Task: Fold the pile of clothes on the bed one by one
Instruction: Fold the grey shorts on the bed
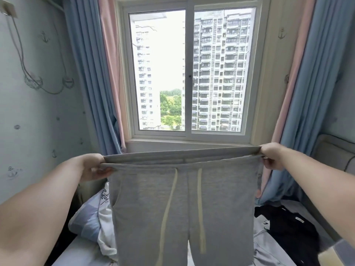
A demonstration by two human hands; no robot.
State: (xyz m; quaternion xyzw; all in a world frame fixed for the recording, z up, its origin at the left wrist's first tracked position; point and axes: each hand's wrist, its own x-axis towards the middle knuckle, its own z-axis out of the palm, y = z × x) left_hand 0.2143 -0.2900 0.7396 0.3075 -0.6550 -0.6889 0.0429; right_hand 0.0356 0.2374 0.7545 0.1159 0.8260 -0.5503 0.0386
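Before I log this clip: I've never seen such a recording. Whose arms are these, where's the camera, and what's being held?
No machine here: a person wears one wide-angle camera on the head, so you look along their own bare arms. The left hand and right hand each grip one end of the waistband of the grey pants, stretched wide and hanging in front of the window. Below, on the bed, lie a white printed garment and a black garment, both crumpled.

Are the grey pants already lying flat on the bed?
No, the left hand and right hand hold the grey pants up by the waistband, hanging in front of the window.
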